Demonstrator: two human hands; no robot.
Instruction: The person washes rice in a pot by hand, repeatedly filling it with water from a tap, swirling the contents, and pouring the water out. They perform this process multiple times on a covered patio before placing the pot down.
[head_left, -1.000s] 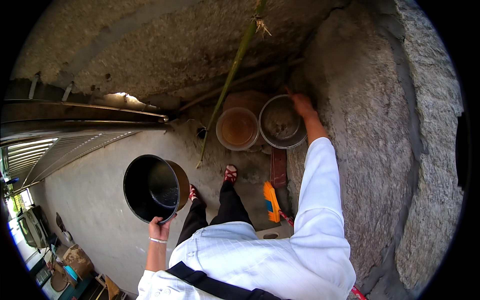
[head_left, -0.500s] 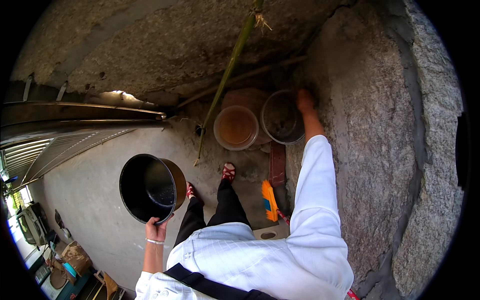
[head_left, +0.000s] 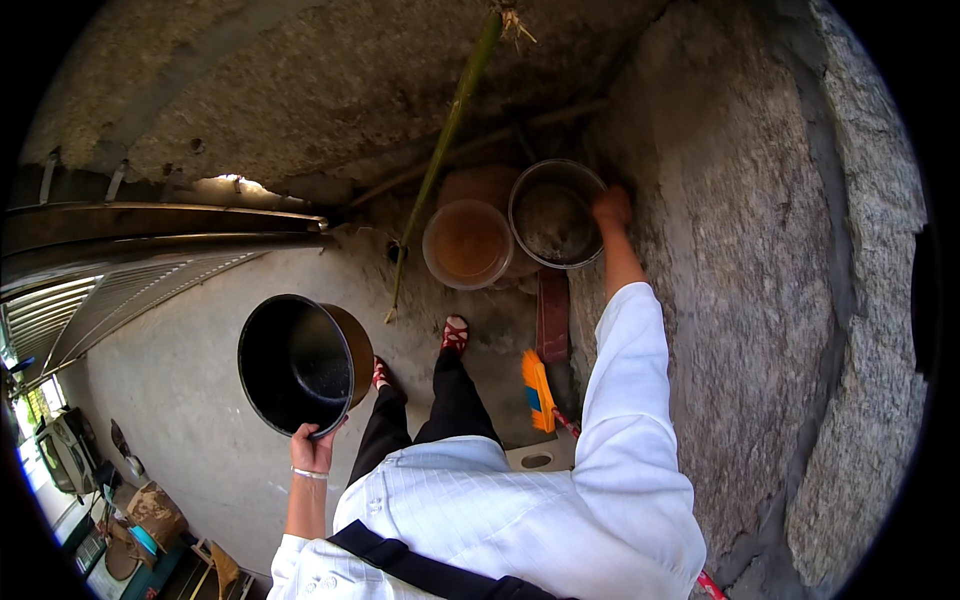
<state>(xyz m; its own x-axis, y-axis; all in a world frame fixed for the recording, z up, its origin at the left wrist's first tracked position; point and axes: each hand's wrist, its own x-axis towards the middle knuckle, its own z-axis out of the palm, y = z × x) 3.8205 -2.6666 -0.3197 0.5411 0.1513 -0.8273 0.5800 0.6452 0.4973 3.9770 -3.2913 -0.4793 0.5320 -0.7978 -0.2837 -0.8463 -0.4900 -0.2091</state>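
Observation:
At the left, my left hand (head_left: 313, 447) is closed on the near rim of a deep, round black pot (head_left: 350, 350). The pot is tilted so that its dark inside shows, and I make out no contents. Far off to the right, my right hand (head_left: 612, 208) grips the right side of a round clear plastic tub (head_left: 557, 215), its fingers partly hidden in shadow. Whether anything is in this tub I cannot tell. Just left of it stands a second clear tub (head_left: 467, 245) that looks brownish inside.
A green bamboo pole (head_left: 445, 140) slants down beside the tubs. Rough stone wall (head_left: 730, 250) rises close on the right. An orange broom head (head_left: 538, 390) and a reddish board (head_left: 553, 315) are near my feet. Metal rails (head_left: 170, 225) run along the left.
My right hand has shifted the clear tub slightly away and to the left, and its mouth now shows more. The black pot stays nearly in place in my left hand.

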